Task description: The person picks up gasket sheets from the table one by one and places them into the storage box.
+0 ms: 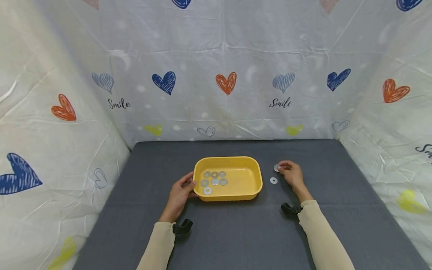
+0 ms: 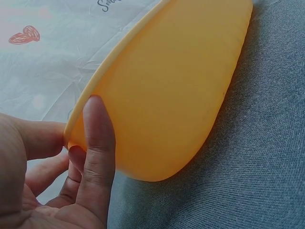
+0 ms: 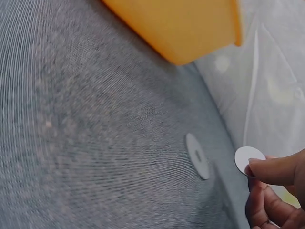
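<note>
A shallow yellow plastic tray lies on the dark cloth, with several flat metal washers grouped in its left half. At the tray's left end, my left hand grips the rim; the left wrist view shows thumb and fingers on either side of the tray wall. To the right of the tray, my right hand pinches one washer between thumb and fingers, held above the cloth. Another washer lies flat on the cloth, between the tray and my right hand.
Grey-blue cloth covers the table. White curtains printed with hearts hang at the back and on both sides. A black wrist device sits at the left wrist, and another black device at the right.
</note>
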`<state>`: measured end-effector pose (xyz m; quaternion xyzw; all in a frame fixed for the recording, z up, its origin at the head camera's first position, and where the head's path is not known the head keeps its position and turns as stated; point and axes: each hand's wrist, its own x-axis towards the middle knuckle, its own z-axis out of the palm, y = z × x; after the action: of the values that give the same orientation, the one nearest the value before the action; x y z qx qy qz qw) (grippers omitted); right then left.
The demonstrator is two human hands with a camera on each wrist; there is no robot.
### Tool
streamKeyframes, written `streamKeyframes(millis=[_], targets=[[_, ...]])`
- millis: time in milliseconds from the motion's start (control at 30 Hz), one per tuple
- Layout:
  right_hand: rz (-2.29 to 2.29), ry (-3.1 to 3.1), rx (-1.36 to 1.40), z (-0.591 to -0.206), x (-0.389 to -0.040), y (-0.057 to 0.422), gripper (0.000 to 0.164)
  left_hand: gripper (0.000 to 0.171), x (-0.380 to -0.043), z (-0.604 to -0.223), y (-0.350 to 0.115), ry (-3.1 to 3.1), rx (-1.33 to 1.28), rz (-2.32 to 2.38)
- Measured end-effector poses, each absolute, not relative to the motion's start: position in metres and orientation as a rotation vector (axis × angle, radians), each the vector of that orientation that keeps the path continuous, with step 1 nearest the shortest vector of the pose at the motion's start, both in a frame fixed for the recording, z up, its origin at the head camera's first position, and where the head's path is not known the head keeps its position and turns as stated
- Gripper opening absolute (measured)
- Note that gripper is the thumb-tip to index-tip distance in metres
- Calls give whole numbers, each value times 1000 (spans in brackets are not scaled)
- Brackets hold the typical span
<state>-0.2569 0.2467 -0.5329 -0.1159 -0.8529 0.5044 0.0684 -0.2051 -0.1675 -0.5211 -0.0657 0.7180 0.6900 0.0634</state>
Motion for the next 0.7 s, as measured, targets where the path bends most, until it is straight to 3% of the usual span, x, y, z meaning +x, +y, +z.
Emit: streamKeyframes(millis=[700], targets=[[1677,-2461,-288,-502,-234,237,20,49,-207,-521,-169,2172,-195,2080]])
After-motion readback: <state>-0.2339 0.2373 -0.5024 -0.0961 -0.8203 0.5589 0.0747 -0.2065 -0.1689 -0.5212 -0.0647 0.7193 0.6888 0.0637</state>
